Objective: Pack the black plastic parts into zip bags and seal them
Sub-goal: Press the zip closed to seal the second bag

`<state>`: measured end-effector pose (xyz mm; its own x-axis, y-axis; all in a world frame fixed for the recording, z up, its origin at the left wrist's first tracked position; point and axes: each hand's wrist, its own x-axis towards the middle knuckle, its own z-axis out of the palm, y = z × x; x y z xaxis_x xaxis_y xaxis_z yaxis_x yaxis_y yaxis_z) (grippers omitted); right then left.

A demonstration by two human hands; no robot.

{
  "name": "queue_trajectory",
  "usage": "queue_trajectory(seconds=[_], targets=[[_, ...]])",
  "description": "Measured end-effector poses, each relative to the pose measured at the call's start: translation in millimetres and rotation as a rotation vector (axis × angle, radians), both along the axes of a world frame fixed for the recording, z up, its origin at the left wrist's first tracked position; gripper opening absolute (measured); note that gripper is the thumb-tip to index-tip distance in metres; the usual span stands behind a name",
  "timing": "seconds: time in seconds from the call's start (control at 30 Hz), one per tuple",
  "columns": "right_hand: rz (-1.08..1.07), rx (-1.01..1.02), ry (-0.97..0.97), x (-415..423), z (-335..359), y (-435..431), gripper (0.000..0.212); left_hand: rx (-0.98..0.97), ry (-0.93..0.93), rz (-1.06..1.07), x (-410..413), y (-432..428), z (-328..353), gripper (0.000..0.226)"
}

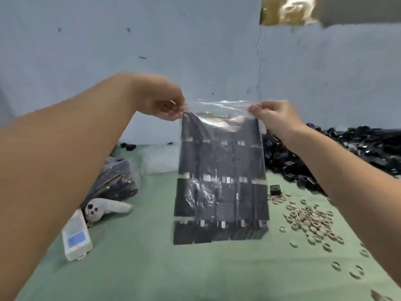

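A clear zip bag (221,177) hangs upright above the green table, filled with rows of black plastic parts. My left hand (165,105) pinches the bag's top left corner. My right hand (271,112) pinches the top right corner at the zip strip. The strip between the hands looks stretched flat; whether it is sealed I cannot tell. A big heap of loose black parts (325,153) lies at the right rear. One single black part (275,189) sits on the table just right of the bag.
Several filled bags (115,181) lie at the left. Near them are a small white plush toy (104,208) and a white box-like device (76,237). Many pale small rings (310,220) are scattered at the right. Green cloth (152,268) covers the table.
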<state>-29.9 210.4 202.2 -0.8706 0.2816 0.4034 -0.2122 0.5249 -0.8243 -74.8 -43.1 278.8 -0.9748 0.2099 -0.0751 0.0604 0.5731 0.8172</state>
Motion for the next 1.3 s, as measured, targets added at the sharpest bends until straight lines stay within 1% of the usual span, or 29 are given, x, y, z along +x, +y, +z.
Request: queue_trajectory(seconds=[0.03, 0.1, 0.17, 0.2, 0.27, 0.3, 0.37, 0.4, 0.47, 0.53, 0.57, 0.63, 0.7, 0.73, 0.77, 0.8, 0.83, 0.87, 0.9, 0.93, 0.97, 1.0, 1.03, 1.07, 1.13, 1.2, 1.27, 1.3], targets=[[-0.022, -0.027, 0.045, -2, 7, 1, 0.037, 0.046, 0.065, 0.019, -1, 4, 6, 0.02], [-0.064, -0.041, 0.129, 1, 18, 6, 0.024, 0.109, 0.205, 0.05, 1, 11, 13, 0.018], [-0.061, -0.016, 0.159, 12, 11, 13, 0.013, 0.136, 0.292, 0.063, 8, 16, 2, 0.016], [-0.046, 0.001, 0.149, 18, 0, 15, 0.012, 0.139, 0.311, 0.059, 11, 17, -13, 0.015], [-0.022, 0.008, 0.064, 26, -35, 17, 0.016, 0.144, 0.333, 0.057, 19, 19, -62, 0.019], [-0.021, -0.007, 0.002, 30, -57, 17, 0.018, 0.14, 0.342, 0.067, 23, 20, -93, 0.021], [-0.027, -0.015, -0.103, 38, -108, 15, 0.02, 0.114, 0.349, 0.097, 34, 23, -163, 0.016], [-0.032, 0.037, -0.144, 44, -136, 15, 0.021, 0.102, 0.323, 0.111, 42, 23, -199, 0.016], [-0.028, 0.211, -0.235, 58, -190, 18, 0.022, 0.087, 0.221, 0.154, 62, 23, -265, 0.017], [-0.003, 0.357, -0.283, 78, -232, 24, 0.016, 0.111, 0.117, 0.187, 82, 19, -313, 0.017], [0.002, 0.417, -0.265, 86, -246, 28, 0.017, 0.147, 0.082, 0.192, 89, 18, -327, 0.019], [0.005, 0.521, -0.229, 97, -257, 31, 0.029, 0.268, 0.007, 0.219, 98, 15, -336, 0.022], [-0.017, 0.609, -0.258, 103, -255, 31, 0.038, 0.428, -0.13, 0.288, 103, 15, -331, 0.012], [-0.052, 0.624, -0.255, 106, -253, 28, 0.038, 0.498, -0.202, 0.32, 104, 15, -326, 0.009], [-0.095, 0.574, -0.23, 110, -249, 23, 0.036, 0.539, -0.264, 0.336, 104, 14, -323, 0.013], [-0.133, 0.433, -0.19, 113, -244, 15, 0.031, 0.546, -0.317, 0.329, 104, 13, -320, 0.019], [-0.145, 0.193, -0.172, 115, -237, 4, 0.025, 0.532, -0.356, 0.303, 103, 13, -316, 0.024], [-0.11, -0.128, -0.216, 115, -231, -9, 0.019, 0.508, -0.381, 0.274, 103, 13, -313, 0.028], [-0.028, -0.458, -0.325, 114, -225, -24, 0.016, 0.49, -0.395, 0.252, 102, 14, -311, 0.031], [0.074, -0.726, -0.469, 115, -222, -39, 0.016, 0.479, -0.404, 0.24, 101, 15, -310, 0.033], [0.163, -0.882, -0.614, 116, -221, -53, 0.021, 0.472, -0.408, 0.231, 99, 16, -309, 0.035], [0.232, -0.967, -0.728, 117, -221, -64, 0.027, 0.468, -0.411, 0.222, 98, 16, -309, 0.035], [0.275, -1.036, -0.793, 116, -221, -74, 0.034, 0.468, -0.414, 0.212, 96, 17, -310, 0.033], [0.292, -1.111, -0.816, 113, -222, -82, 0.039, 0.476, -0.413, 0.204, 95, 17, -310, 0.03], [0.278, -1.245, -0.785, 103, -223, -91, 0.043, 0.5, -0.409, 0.191, 91, 15, -310, 0.027], [0.273, -1.322, -0.741, 93, -225, -100, 0.036, 0.524, -0.404, 0.158, 90, 14, -311, 0.028], [0.277, -1.343, -0.705, 85, -228, -109, 0.025, 0.541, -0.401, 0.14, 90, 14, -313, 0.031], [0.265, -1.336, -0.692, 82, -230, -112, 0.023, 0.548, -0.399, 0.143, 90, 13, -314, 0.031]])
